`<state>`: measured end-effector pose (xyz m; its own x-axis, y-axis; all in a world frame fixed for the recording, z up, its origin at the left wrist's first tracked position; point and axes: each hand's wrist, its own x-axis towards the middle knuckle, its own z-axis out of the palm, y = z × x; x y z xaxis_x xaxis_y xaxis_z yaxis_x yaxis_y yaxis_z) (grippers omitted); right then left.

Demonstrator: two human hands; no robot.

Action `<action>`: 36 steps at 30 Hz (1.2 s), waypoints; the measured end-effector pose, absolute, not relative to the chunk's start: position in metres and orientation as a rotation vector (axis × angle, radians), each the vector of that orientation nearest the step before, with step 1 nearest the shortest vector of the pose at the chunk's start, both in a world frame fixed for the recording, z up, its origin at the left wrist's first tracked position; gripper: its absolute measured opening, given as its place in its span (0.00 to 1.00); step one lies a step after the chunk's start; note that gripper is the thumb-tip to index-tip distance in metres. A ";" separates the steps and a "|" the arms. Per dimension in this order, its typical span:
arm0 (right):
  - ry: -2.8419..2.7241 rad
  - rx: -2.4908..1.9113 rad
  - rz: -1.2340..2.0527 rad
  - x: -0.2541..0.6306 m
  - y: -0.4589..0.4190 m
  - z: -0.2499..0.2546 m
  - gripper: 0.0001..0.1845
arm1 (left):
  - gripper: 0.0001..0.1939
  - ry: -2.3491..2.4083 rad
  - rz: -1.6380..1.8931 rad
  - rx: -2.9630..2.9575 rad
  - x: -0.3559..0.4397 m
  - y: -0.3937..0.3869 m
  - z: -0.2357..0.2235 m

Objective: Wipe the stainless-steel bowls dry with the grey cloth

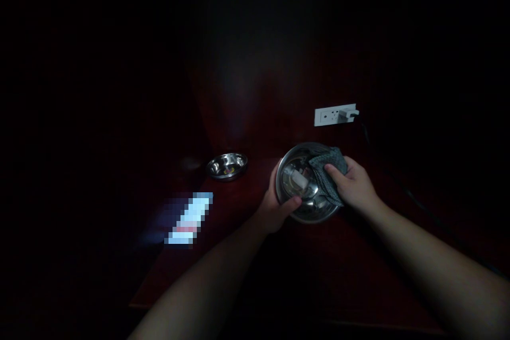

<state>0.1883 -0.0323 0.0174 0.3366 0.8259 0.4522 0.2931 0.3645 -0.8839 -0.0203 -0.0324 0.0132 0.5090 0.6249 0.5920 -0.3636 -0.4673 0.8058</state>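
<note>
A shiny steel bowl (308, 216) is tilted toward me above the dark red table. My left hand (275, 207) grips its left side, thumb over the rim and the fingers mostly hidden behind. My right hand (354, 180) is closed on a grey-green patterned cloth (327, 167), which lies over the bowl's right rim and hangs inside. A pale rectangular patch, perhaps a label or a reflection, shows on the bowl's inner bottom. To the left, a smaller steel bowl (228, 166) with a yellow-red mark in it stands on the table.
A white wall socket (333, 115) with a plug in it is behind the bowl, and a dark cable (414, 199) runs down to the right. A bright, pixelated rectangle (190, 219) lies at the left. The table (175, 276) ends near my left forearm; the surroundings are very dark.
</note>
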 end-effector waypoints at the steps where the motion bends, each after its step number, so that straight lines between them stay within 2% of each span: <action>1: -1.197 -1.191 0.502 0.188 -0.032 0.017 0.17 | 0.47 0.220 1.172 1.706 -0.020 -0.033 0.012; 6: -1.106 -1.137 0.557 0.188 -0.028 0.014 0.18 | 0.50 0.202 1.183 1.719 -0.018 -0.032 0.007; 15: -1.222 -1.149 0.477 0.185 -0.028 0.008 0.21 | 0.45 0.327 1.170 1.673 -0.019 -0.027 -0.002; 25: -1.259 -1.182 0.430 0.188 -0.027 0.006 0.21 | 0.48 0.311 1.183 1.721 -0.019 -0.032 0.006; 36: -1.252 -1.180 0.472 0.186 -0.028 0.006 0.20 | 0.47 0.382 1.202 1.706 -0.018 -0.029 0.002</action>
<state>0.1863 -0.0276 0.0059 0.3185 0.8211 0.4737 0.3034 0.3851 -0.8716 -0.0175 -0.0295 0.0021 0.4615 0.7033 0.5407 -0.2624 -0.4740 0.8405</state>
